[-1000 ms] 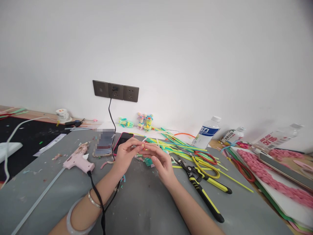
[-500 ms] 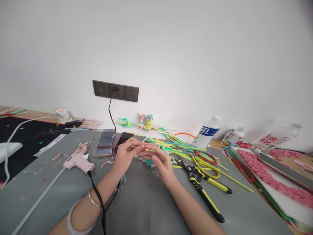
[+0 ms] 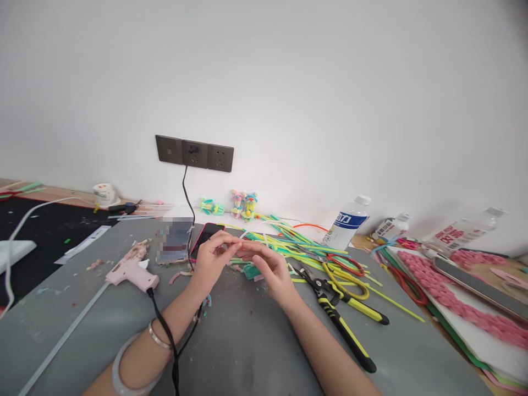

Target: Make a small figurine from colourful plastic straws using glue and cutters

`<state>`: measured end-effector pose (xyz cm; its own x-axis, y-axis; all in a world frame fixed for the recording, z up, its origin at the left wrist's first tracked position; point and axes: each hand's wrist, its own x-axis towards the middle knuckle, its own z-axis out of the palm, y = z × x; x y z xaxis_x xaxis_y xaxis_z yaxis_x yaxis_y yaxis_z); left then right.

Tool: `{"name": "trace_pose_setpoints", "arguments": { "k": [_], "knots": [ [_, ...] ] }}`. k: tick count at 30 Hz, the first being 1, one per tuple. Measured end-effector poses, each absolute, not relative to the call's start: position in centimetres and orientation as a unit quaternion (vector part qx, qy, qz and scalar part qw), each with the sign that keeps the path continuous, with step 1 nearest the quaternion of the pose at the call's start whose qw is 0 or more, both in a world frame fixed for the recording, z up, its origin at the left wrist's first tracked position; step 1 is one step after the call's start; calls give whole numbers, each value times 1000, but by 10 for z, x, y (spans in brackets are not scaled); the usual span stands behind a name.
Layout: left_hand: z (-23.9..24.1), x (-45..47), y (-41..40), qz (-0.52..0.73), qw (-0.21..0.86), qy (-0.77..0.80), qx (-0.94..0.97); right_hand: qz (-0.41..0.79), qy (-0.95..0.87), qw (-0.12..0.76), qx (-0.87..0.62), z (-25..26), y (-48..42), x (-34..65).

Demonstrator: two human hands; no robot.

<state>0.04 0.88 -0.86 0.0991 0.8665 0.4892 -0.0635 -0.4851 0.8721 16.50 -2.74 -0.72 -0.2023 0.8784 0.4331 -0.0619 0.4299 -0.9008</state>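
My left hand and my right hand meet over the grey mat, fingertips pinched together on a small pale strip piece held between them. Both hands hover just above the mat in front of a red-edged phone. A small teal bundle lies on the mat under my right fingers. The heap of yellow and green strips spreads just beyond my right hand.
A pink glue gun lies left, its black cord crossing my left forearm up to a wall socket. Yellow-black pliers and yellow scissors lie right. Bottles, pink braided pieces and small figures sit beyond.
The hands stay together on the small piece, with only slight finger movement. The view has shifted a little.
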Motion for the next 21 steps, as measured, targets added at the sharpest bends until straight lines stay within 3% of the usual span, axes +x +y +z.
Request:
{"name": "trace_pose_setpoints", "arguments": {
  "k": [3,9,15,21],
  "knots": [
    [-8,-1,10,597,399,327,614,379,-657,550,-350,-1,-23,178],
    [-7,0,12,583,488,344,551,192,-546,646,-498,-3,1,236],
    [-6,1,10,565,508,340,553,176,-638,464,-589,-22,17,263],
    [-10,-1,14,559,502,368,548,163,-682,431,-568,-26,16,249]
  ]
}}
